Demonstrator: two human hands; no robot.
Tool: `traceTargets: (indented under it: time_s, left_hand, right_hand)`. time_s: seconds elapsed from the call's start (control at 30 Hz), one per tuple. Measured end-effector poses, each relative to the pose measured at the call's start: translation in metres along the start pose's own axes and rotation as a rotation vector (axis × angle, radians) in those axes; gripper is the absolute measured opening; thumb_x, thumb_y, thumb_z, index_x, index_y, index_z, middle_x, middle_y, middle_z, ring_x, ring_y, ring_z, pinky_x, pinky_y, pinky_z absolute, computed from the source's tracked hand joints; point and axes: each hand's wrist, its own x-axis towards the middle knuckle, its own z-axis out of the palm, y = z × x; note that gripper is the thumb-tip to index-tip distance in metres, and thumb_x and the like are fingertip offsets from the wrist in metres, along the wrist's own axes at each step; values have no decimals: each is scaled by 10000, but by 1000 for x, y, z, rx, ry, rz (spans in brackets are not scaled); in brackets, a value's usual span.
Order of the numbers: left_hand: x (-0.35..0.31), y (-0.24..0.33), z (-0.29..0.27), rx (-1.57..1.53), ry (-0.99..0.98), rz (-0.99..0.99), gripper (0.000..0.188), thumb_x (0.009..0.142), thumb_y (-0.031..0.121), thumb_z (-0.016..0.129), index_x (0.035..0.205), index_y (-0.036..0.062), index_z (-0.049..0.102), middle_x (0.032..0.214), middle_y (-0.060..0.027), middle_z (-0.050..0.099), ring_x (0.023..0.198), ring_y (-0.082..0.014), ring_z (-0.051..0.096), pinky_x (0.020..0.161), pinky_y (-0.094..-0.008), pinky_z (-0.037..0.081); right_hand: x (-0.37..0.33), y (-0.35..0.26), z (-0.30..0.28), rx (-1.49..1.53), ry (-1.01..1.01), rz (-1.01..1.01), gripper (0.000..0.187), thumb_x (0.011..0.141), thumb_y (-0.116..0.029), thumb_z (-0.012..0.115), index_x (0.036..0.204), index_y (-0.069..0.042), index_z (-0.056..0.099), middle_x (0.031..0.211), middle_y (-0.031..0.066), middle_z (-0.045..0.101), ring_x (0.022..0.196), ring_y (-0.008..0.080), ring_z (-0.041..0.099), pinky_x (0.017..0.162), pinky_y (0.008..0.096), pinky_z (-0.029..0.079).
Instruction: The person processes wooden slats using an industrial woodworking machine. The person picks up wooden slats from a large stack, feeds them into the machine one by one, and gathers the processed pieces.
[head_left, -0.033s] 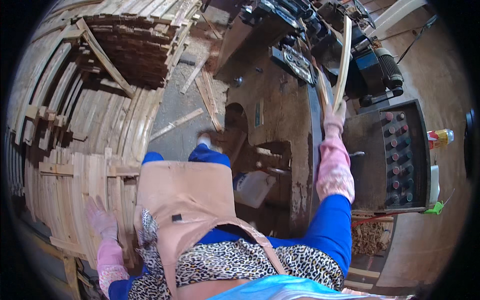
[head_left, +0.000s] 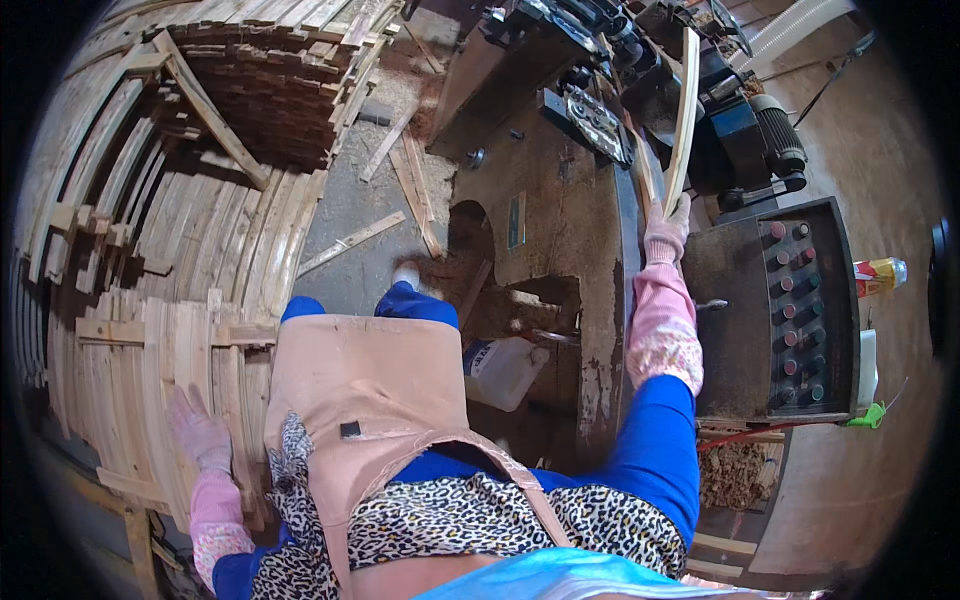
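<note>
1. Right hand [head_left: 667, 235] clamped on near end of wood strip [head_left: 685, 125], which runs out past the machine bench's [head_left: 568, 225] right edge — finger wrap partly hidden, far-end support hard to make out.
2. Left hand [head_left: 201, 430] palm down on strip stack [head_left: 130, 390], fingers apart, nothing gripped. Contact under palm hidden.
3. Whitish jug [head_left: 510, 375] by recess in bench's near side — can't tell contents.
4. Shavings [head_left: 735, 475] below control box's [head_left: 722, 350] near edge; whatever contains them mostly hidden.
</note>
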Motion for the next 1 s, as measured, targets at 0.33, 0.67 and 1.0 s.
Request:
traceTargets:
  time_s: [0.33,0.67,1.0]
  left_hand:
    - [5,5,-3,-5,-127,-19,976,818,411,683,1618,148,189,1654,-181,187,1520,-364,182,1249,-535,99]
    - [0,12,-15,-43,-172,-57,1026,792,359,730,1619,129,167,1663,-172,168,1531,-372,158,1248,-529,104]
    - [9,7,0,-43,-138,-73,1019,784,361,712,1615,117,175,1669,-193,145,1539,-373,142,1257,-519,81]
  right_hand:
    - [-140,33,-122,-470,-179,-65,635,890,-389,674,1479,-268,467,1089,216,640,1070,414,579,926,521,482]
    - [-115,57,-95,291,30,85,701,838,-210,735,1454,-31,452,1323,212,602,1165,353,611,1021,417,474]
    - [82,18,86,-79,95,29,561,882,-403,710,1323,-90,559,1243,215,655,1130,415,626,960,469,485]
